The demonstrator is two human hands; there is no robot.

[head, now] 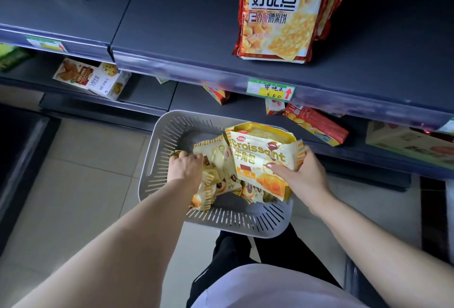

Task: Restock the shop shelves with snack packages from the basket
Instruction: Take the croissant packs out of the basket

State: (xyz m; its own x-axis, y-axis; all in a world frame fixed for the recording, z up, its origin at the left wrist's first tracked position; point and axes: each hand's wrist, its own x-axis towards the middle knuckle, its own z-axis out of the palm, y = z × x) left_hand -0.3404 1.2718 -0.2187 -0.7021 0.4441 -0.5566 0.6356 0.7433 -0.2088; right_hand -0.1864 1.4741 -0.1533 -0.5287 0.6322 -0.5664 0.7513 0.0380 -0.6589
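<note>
The basket (157, 150) sits on the floor (86, 184) below the shelves (172, 25). Inside it, the left hand (184, 167) curls round a small pack (213, 157). The right hand (304, 172) pinches the croissant bag (260, 152), thumb on its front.

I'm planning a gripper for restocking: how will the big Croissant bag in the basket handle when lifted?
Probably floppy: the Croissant bag is creased film, buckling where the right hand grips its edge. Likely light for its size, looking puffy. Glossy surface may slip.
</note>
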